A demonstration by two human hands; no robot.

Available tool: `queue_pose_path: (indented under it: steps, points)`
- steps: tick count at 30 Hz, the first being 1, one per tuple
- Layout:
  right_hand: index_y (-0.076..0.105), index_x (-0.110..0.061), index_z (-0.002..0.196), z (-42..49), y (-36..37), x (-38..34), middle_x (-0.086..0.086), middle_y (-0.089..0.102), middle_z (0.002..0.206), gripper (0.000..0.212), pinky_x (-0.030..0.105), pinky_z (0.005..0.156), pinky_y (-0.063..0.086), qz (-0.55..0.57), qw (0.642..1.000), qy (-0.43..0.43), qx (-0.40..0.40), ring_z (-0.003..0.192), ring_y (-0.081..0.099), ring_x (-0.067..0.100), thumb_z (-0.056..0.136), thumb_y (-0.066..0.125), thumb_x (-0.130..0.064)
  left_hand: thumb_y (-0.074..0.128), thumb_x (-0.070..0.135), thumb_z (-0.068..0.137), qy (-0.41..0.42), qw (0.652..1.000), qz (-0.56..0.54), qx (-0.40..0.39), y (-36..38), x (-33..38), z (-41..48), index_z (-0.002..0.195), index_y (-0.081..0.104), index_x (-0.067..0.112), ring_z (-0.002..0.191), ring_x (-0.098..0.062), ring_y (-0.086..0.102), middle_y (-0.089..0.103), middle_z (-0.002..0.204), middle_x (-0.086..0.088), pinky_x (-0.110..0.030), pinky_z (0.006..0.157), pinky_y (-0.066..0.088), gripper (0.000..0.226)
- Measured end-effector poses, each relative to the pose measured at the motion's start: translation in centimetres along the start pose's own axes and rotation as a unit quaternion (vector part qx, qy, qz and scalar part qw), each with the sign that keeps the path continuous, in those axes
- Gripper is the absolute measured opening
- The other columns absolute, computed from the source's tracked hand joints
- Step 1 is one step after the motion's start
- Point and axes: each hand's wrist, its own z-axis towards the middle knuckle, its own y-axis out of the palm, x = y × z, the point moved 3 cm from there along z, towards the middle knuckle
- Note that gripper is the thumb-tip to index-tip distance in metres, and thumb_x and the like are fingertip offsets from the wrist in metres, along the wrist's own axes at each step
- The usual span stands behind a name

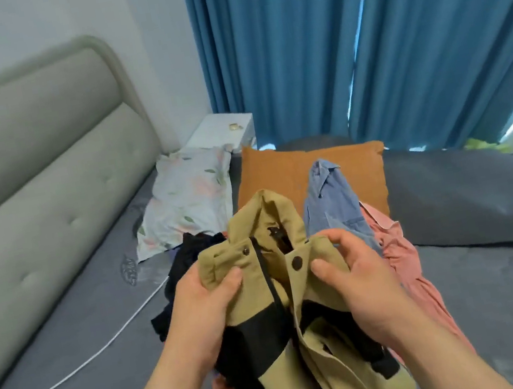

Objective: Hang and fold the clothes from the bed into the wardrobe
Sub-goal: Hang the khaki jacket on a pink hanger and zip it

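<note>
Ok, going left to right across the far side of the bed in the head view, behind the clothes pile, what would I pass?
Padded headboard → floral pillow → orange cushion → dark grey pillow.

Soft daylight glares through the curtain [358,39] gaps; wide-angle edges bend, slightly blurred.

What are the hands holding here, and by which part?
Both hold the khaki-and-black jacket near its collar: the left hand pinches one front edge, the right hand the other, either side of the zip.
</note>
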Motion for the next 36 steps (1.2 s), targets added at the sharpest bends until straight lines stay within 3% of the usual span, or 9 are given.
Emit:
queue_pose_path:
  steps: [5,8,10,12,17,23,29,33,36]
  points:
    - [0.058,-0.02,0.073,-2.1,4.6,-10.9,-0.003,0.066,0.07,0.019,0.032,0.064,0.05,0.011,0.995,-0.1,-0.027,0.067,0.059,0.01,0.079,0.077,-0.019,0.057,0.019,0.094,0.096,0.995,-0.028,0.007,2.5,11.0,-6.3,0.111,0.067,0.005,0.109,-0.036,0.064,0.071,0.109,-0.016,-0.049,0.097,0.049,0.024]
    - [0.057,-0.021,0.067,-4.3,6.8,-16.2,-0.001,0.067,0.07,0.023,0.03,0.062,0.05,0.037,0.987,-0.13,-0.088,0.067,0.061,0.013,0.079,0.076,-0.017,0.08,0.044,0.066,0.171,0.983,0.057,-0.031,2.7,16.2,-10.9,0.112,0.066,0.012,0.105,-0.025,0.067,0.071,0.11,-0.01,-0.037,0.087,0.055,0.058]
    - [0.059,-0.022,0.066,-6.1,8.3,-19.2,0.006,0.07,0.074,0.024,0.033,0.064,0.053,0.083,0.975,-0.131,-0.159,0.07,0.065,0.019,0.08,0.075,-0.011,0.081,0.029,0.057,0.222,0.966,0.13,0.018,1.8,19.0,-13.7,0.104,0.068,0.024,0.093,-0.013,0.07,0.074,0.098,0.002,-0.027,0.075,0.055,0.05]
    - [0.061,-0.022,0.067,-8.2,9.9,-21.9,0.009,0.067,0.073,0.019,0.036,0.064,0.051,0.105,0.958,-0.151,-0.22,0.069,0.062,0.02,0.074,0.076,-0.013,0.072,0.015,0.066,0.258,0.954,0.131,0.08,-0.1,21.3,-16.0,0.093,0.072,0.023,0.083,-0.011,0.07,0.075,0.088,0.001,-0.024,0.069,0.053,0.028]
    - [0.071,-0.016,0.085,-12.1,15.0,-25.8,0.005,0.073,0.084,0.022,0.031,0.074,0.056,0.136,0.912,-0.178,-0.344,0.078,0.067,0.016,0.079,0.071,0.006,0.072,0.006,0.075,0.267,0.943,0.059,0.191,-6.9,25.3,-22.5,0.086,0.077,0.019,0.087,-0.025,0.07,0.075,0.09,-0.011,-0.034,0.075,0.055,0.018]
    - [0.063,-0.007,0.1,-16.4,24.3,-27.7,0.014,0.073,0.085,0.023,0.031,0.067,0.053,0.146,0.877,-0.176,-0.424,0.075,0.065,0.021,0.084,0.063,0.01,0.064,-0.005,0.086,0.265,0.903,-0.002,0.339,-15.2,26.0,-30.9,0.092,0.073,0.006,0.092,-0.029,0.071,0.074,0.094,-0.015,-0.039,0.083,0.053,0.015]
    - [0.064,-0.009,0.094,-23.0,34.2,-25.5,-0.002,0.063,0.06,0.015,0.015,0.043,0.039,0.076,0.849,-0.175,-0.493,0.05,0.054,0.004,0.086,0.065,0.003,0.065,0.004,0.088,0.245,0.815,-0.02,0.525,-22.9,22.8,-38.7,0.092,0.072,0.015,0.087,-0.019,0.072,0.076,0.087,-0.002,-0.037,0.081,0.055,0.014]
    - [0.066,-0.016,0.088,-25.7,39.7,-22.3,-0.001,0.053,0.062,0.009,0.015,0.046,0.034,-0.027,0.811,-0.193,-0.552,0.046,0.043,0.002,0.087,0.068,-0.007,0.065,0.006,0.089,0.203,0.773,-0.072,0.596,-27.1,18.2,-43.2,0.094,0.073,0.013,0.09,-0.023,0.07,0.076,0.09,-0.005,-0.039,0.084,0.055,0.011]
    - [0.068,-0.02,0.091,-27.8,42.8,-20.3,-0.003,0.057,0.071,0.011,0.018,0.054,0.039,-0.043,0.769,-0.186,-0.611,0.054,0.047,0.002,0.087,0.066,-0.01,0.063,0.004,0.09,0.187,0.741,-0.109,0.636,-28.6,15.9,-45.8,0.088,0.072,0.009,0.088,-0.028,0.07,0.075,0.086,-0.01,-0.034,0.073,0.053,0.011]
